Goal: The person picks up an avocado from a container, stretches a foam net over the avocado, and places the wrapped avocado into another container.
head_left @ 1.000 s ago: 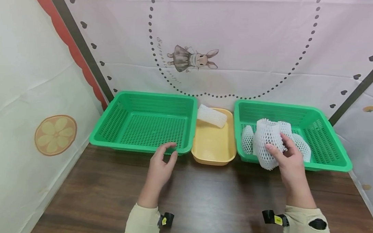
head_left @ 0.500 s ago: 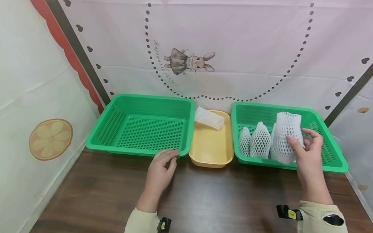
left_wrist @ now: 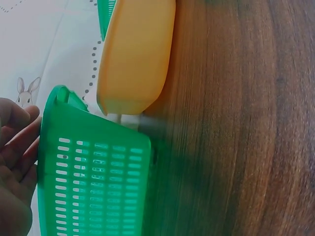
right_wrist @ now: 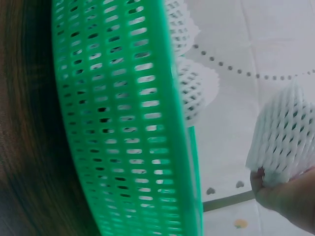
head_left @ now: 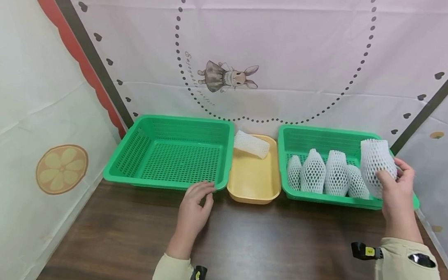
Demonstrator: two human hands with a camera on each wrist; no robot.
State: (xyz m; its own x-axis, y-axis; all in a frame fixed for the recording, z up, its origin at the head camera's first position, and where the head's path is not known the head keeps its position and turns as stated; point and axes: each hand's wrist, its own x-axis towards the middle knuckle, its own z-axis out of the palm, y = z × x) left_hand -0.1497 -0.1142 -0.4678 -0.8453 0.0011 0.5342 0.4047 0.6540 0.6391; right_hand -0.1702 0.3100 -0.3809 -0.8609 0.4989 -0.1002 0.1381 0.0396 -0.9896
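Note:
In the head view my right hand (head_left: 400, 193) holds a white foam net sleeve (head_left: 375, 161) above the right end of the right green basket (head_left: 329, 197). The thumb presses its near side; whether anything is inside the sleeve I cannot tell. Several more white foam nets (head_left: 313, 174) stand in a row in that basket. My left hand (head_left: 193, 209) is at the front right corner of the left green basket (head_left: 163, 182), its fingers loosely bent and holding nothing. The left wrist view shows those fingers (left_wrist: 22, 147) close against the basket's rim.
Between the baskets sits a yellow tray (head_left: 254, 180) with a flattened white foam net (head_left: 251, 144) across its back left edge. A printed cloth (head_left: 304, 56) hangs directly behind. The dark wooden table (head_left: 272, 244) extends in front.
My right hand has carried the held foam net rightward across the right basket, uncovering the row of nets. My left hand has stayed near the left basket's corner, its fingers drawing slightly closer together.

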